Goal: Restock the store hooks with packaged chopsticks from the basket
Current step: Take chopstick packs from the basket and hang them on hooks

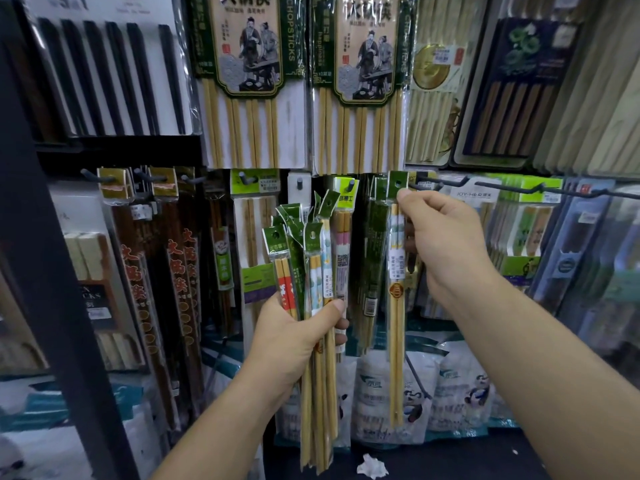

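Note:
My left hand [294, 334] grips a bundle of several slim chopstick packs [311, 258] with green header cards, held upright in the middle of the view. My right hand [446, 237] pinches one single chopstick pack [396, 306] near its green header, and the pack hangs straight down. The header's punched hole sits just left of the tip of a dark metal hook [429, 183] that sticks out from the display wall. The basket is not in view.
The wall is packed with hanging chopstick packs: large bamboo sets [242, 81] above, dark wooden sets [180, 271] at left, more hooks [519, 188] at right. A dark shelf post [41, 237] stands at left. Bagged goods [381, 386] and a crumpled paper [372, 467] lie below.

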